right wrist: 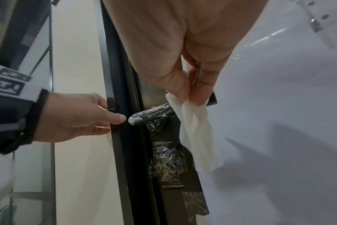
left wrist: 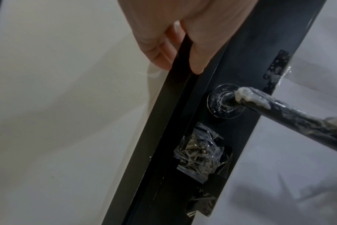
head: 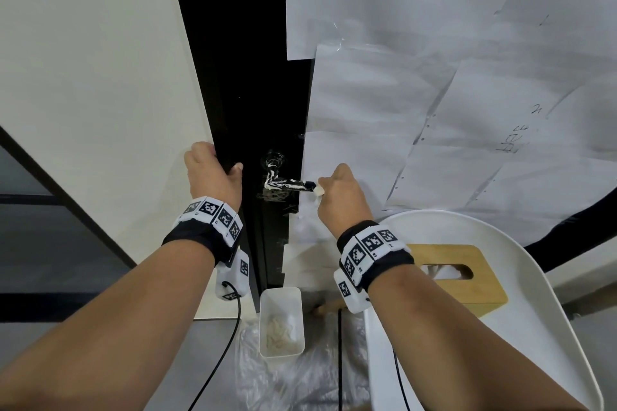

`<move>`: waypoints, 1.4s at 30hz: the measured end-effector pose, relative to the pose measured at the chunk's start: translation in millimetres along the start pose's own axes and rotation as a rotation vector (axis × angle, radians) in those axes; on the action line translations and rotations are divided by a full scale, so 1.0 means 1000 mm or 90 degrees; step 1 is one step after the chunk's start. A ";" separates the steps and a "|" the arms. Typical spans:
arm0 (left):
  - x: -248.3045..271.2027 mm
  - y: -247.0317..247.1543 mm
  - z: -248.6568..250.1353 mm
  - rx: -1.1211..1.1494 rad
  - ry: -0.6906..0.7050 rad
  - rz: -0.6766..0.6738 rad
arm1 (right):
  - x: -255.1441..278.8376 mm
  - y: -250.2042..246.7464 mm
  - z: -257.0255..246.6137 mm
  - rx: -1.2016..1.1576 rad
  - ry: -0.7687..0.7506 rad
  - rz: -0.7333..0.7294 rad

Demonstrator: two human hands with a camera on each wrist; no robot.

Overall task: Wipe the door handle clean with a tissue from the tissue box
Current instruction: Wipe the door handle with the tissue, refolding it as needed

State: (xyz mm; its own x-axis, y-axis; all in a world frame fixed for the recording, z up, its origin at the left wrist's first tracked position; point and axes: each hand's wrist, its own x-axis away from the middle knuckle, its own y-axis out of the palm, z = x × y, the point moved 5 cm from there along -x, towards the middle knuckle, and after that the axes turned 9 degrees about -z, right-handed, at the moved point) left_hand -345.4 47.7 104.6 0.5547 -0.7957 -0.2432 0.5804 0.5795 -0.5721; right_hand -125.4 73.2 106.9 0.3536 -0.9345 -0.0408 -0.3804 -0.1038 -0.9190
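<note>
Right hand [head: 340, 195] pinching a tissue [right wrist: 197, 137] between thumb and fingers at the free end of the door handle [head: 287, 184], loose tail hanging below. Left hand [head: 213, 173] curled round the dark door edge [left wrist: 175, 106], left of the handle, steadying it. Handle rigid, smeared with wet white paste, thickest at the bend. Tissue soft, limp, likely to tear once soaked; best bunched and wrapped round the bar. Tissue box [head: 467, 277] below, right of the handle.
</note>
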 end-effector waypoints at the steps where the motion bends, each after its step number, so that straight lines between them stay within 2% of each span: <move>1: 0.000 0.000 0.000 0.001 0.001 0.003 | 0.000 0.001 -0.001 -0.002 -0.008 -0.010; 5: -0.001 -0.002 0.004 0.035 0.013 0.007 | -0.001 -0.003 0.003 -0.081 -0.026 0.017; 9: 0.004 -0.003 0.005 0.078 0.019 0.002 | -0.001 -0.009 0.007 -0.101 0.005 0.037; 16: 0.015 -0.003 0.013 0.029 0.131 -0.030 | -0.007 -0.021 0.002 -0.157 -0.017 0.077; 19: 0.017 -0.002 0.011 0.029 0.129 -0.042 | -0.008 -0.025 -0.002 -0.194 -0.022 0.081; 28: 0.020 0.003 0.012 -0.051 0.184 -0.114 | -0.005 -0.020 -0.014 -0.236 -0.039 0.058; 31: 0.024 0.005 0.011 -0.059 0.220 -0.148 | -0.002 -0.021 -0.020 -0.296 -0.044 0.050; 34: 0.032 0.008 0.009 -0.067 0.216 -0.203 | -0.001 -0.018 -0.026 -0.340 -0.042 0.045; 38: 0.035 0.011 0.009 -0.114 0.208 -0.232 | -0.002 -0.011 -0.030 -0.397 -0.029 0.034; 42: 0.030 0.005 0.009 -0.074 0.176 -0.215 | 0.000 -0.016 -0.032 -0.206 -0.048 0.046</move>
State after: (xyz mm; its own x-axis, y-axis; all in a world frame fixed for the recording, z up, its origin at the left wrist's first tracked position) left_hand -320.4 28.0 101.1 0.1567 -0.9633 -0.2181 0.6223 0.2678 -0.7356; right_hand -146.6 64.3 133.7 0.3735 -0.9168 -0.1416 -0.6535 -0.1517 -0.7415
